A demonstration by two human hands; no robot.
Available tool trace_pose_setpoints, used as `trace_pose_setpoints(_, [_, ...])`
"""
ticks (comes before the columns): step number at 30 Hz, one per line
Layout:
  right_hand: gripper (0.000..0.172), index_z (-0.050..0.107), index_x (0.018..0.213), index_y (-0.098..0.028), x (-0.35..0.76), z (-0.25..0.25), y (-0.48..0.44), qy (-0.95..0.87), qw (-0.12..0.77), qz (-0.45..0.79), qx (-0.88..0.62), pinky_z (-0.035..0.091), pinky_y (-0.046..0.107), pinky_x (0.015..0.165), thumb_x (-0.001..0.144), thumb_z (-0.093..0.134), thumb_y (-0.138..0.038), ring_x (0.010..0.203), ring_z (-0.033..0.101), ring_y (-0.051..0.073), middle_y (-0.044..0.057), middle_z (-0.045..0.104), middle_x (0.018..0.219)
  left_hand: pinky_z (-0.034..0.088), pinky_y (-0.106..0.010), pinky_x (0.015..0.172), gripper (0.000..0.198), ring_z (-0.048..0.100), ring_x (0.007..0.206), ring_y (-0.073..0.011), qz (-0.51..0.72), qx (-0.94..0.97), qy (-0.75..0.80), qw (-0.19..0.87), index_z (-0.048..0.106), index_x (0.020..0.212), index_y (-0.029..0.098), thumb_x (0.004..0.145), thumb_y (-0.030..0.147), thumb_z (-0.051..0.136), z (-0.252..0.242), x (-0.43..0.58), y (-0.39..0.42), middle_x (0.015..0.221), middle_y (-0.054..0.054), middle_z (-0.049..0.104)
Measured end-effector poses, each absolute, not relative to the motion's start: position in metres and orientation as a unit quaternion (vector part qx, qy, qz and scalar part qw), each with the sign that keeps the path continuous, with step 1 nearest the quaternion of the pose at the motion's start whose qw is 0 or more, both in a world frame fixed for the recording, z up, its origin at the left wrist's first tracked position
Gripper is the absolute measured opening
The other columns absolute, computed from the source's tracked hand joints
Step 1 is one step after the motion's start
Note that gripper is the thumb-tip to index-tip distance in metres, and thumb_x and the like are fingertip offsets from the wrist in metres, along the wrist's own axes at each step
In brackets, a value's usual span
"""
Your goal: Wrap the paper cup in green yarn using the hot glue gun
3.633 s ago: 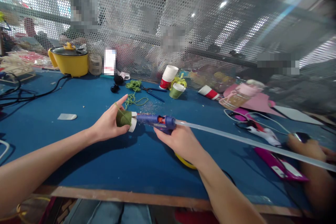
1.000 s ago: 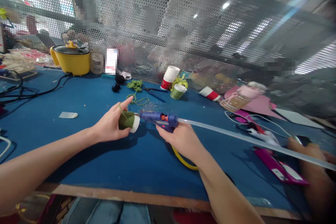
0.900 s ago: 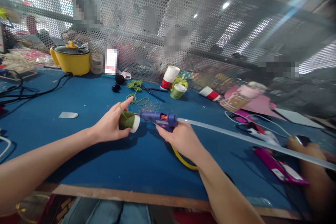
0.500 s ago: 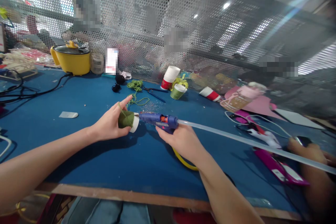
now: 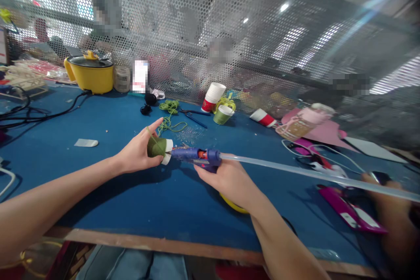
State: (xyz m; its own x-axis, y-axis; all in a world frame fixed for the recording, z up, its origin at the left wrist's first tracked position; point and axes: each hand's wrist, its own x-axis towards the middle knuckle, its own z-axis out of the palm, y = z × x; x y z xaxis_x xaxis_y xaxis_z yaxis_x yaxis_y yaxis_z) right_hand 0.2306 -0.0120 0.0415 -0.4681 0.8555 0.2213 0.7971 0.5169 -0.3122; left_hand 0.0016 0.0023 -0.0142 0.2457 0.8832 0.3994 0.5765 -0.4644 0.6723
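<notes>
My left hand (image 5: 139, 151) grips a small paper cup (image 5: 156, 147) lying on its side, mostly wrapped in dark green yarn, its white end facing right. A strand of yarn runs over my raised index finger towards the loose green yarn (image 5: 169, 107) behind. My right hand (image 5: 229, 179) is closed around a blue glue gun (image 5: 197, 157), which points left with its nozzle at the cup's white part. From the back of the gun a long clear glue stick (image 5: 282, 166) extends far to the right.
Behind stand a yellow pot (image 5: 92, 74), a jar (image 5: 121, 78), a phone (image 5: 140, 76), stacked cups (image 5: 213, 96) and a green-wrapped cup (image 5: 223, 114). Scissors (image 5: 195, 118) lie near the yarn. At right are a magenta box (image 5: 351, 212), cables and another person's hand (image 5: 383, 188).
The glue gun has shifted slightly left, and its nozzle now sits lower against the cup's white part. The cup has tilted a little in my left hand.
</notes>
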Motion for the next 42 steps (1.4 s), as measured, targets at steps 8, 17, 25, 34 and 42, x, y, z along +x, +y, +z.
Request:
trace_pose_setpoints(8, [0.02,0.053,0.059,-0.019,0.2298,0.0421,-0.0128,-0.856,0.19,0.074,-0.476,0.039,0.025,0.056,0.075,0.047,-0.029,0.057,0.053,0.015,0.001,0.059,0.06,0.042,-0.04,0.083,0.089,0.052,0.086,-0.0208,0.387,0.761,0.479,0.204,0.012,0.137,0.017,0.062,0.021,0.06,-0.0127,0.002,0.0014,0.096,-0.006,0.048])
trace_pose_setpoints(17, [0.019,0.053,0.059,-0.019,0.2299,0.0417,-0.0125,-0.851,0.202,0.081,-0.477,0.039,0.025,0.054,0.074,0.047,-0.029,0.056,0.053,0.015,0.001,0.058,0.058,0.042,-0.04,0.083,0.088,0.052,0.087,-0.0207,0.392,0.761,0.473,0.208,0.012,0.137,0.019,0.063,0.02,0.059,-0.0128,0.0024,0.0011,0.095,-0.005,0.048])
trace_pose_setpoints(25, [0.018,0.055,0.06,-0.019,0.2305,0.041,-0.0123,-0.853,0.199,0.087,-0.475,0.039,0.025,0.054,0.074,0.048,-0.029,0.056,0.054,0.015,0.001,0.059,0.06,0.042,-0.04,0.083,0.088,0.052,0.086,-0.02,0.39,0.763,0.474,0.205,0.012,0.137,0.019,0.063,0.02,0.06,-0.0138,0.0016,0.0012,0.096,-0.005,0.048])
trace_pose_setpoints(34, [0.019,0.055,0.061,-0.018,0.2298,0.0422,-0.012,-0.855,0.194,0.088,-0.473,0.039,0.025,0.056,0.075,0.048,-0.028,0.057,0.054,0.015,0.002,0.06,0.061,0.042,-0.039,0.083,0.088,0.052,0.087,-0.0204,0.387,0.763,0.477,0.201,0.012,0.137,0.017,0.063,0.02,0.06,-0.0131,0.0024,0.0011,0.096,-0.006,0.048])
trace_pose_setpoints(42, [0.018,0.056,0.06,-0.019,0.2301,0.0417,-0.0123,-0.856,0.182,0.094,-0.475,0.04,0.025,0.054,0.074,0.049,-0.028,0.056,0.054,0.015,0.001,0.06,0.06,0.043,-0.04,0.082,0.088,0.052,0.086,-0.0211,0.386,0.763,0.478,0.203,0.012,0.137,0.018,0.063,0.021,0.06,-0.013,0.002,0.0016,0.097,-0.006,0.048])
